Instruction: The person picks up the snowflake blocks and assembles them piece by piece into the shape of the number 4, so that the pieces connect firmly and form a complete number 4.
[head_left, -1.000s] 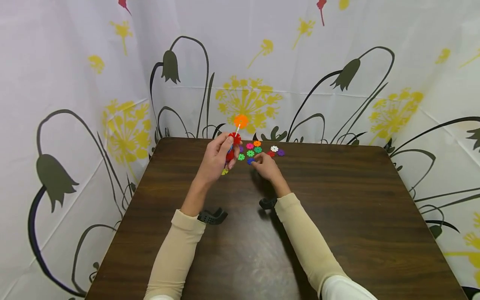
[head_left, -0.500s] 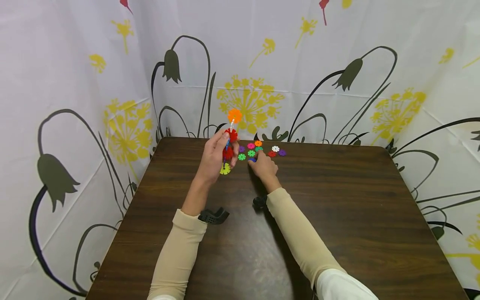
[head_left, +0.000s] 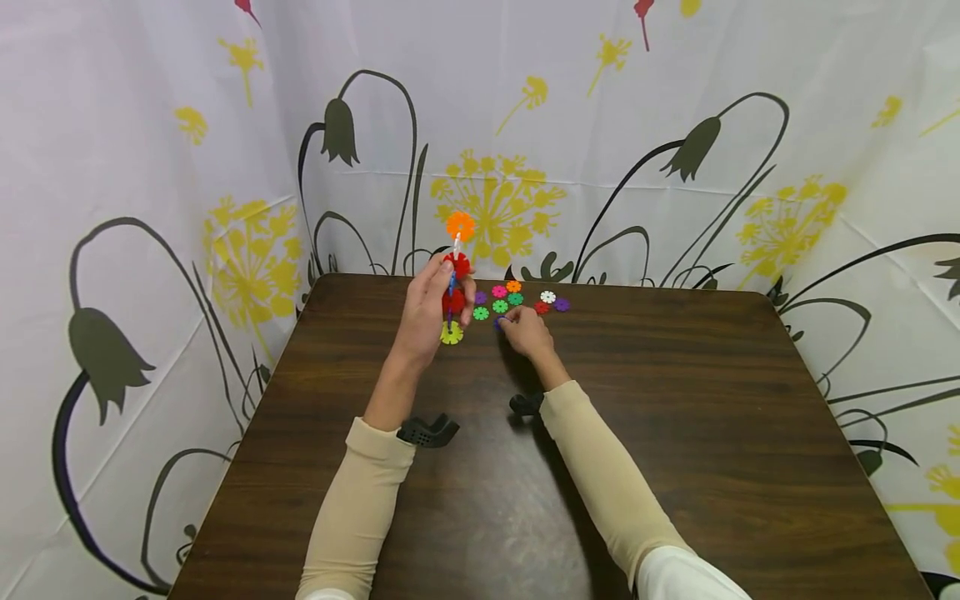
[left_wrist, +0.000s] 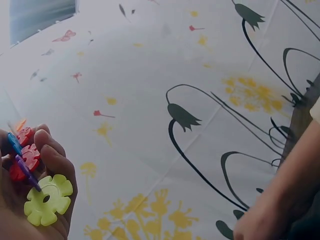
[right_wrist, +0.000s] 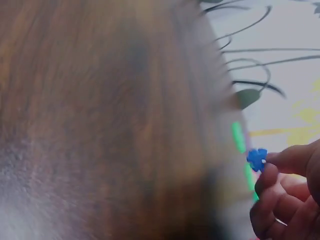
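Note:
My left hand (head_left: 424, 317) holds a chain of interlocking flower-shaped plastic discs (head_left: 453, 302) upright above the table. An orange disc (head_left: 460, 226) tops it, then white, red, blue, red and purple ones run down to a yellow-green disc (left_wrist: 48, 200) at the bottom, which shows plainly in the left wrist view. Between thumb and fingertip, my right hand (head_left: 528, 335) pinches a loose blue disc (right_wrist: 257, 159). In the head view the fingers mostly hide that disc.
Loose discs lie just beyond my right hand, among them a green disc (head_left: 500, 307), an orange disc (head_left: 513, 287), a white disc (head_left: 548, 297) and a purple disc (head_left: 562, 305). The dark wooden table (head_left: 675, 433) ends at a flower-print curtain (head_left: 570, 150).
The chain has swung left and more upright in my left hand, bringing its yellow-green end into fuller view. My right hand has fingered the blue disc and now pinches it.

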